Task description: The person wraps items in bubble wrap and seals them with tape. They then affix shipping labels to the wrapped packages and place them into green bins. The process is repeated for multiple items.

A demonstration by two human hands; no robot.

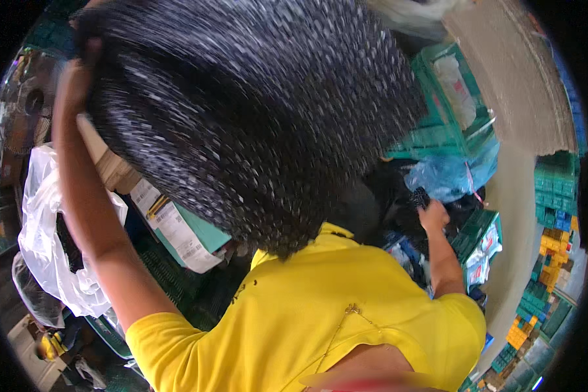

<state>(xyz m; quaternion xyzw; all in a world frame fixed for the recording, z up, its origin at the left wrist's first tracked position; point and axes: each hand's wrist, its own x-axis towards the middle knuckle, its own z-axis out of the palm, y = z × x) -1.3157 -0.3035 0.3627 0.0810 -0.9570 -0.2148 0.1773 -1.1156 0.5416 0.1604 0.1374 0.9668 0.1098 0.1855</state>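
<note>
A large sheet of black bubble wrap point(261, 111), glossy and blurred by motion, hangs in front of me and fills the upper middle. My left hand point(80, 68) is raised at its far left edge, closed on the sheet, its fingers partly hidden and smeared. Lower at the right, my right hand point(434, 216) is closed round a small bunched dark, bumpy piece point(420, 196) that looks like the same wrap. Whether that piece joins the big sheet cannot be seen. Black plastic lies in shadow beneath that hand.
A green crate point(447, 147) and a blue plastic bag point(447, 178) sit beyond my right hand; another green crate point(480, 238) holds packages. At left are a white plastic bag point(42, 228) and a labelled parcel point(183, 235) with a yellow cutter point(157, 206). Cardboard point(516, 78) stands at far right.
</note>
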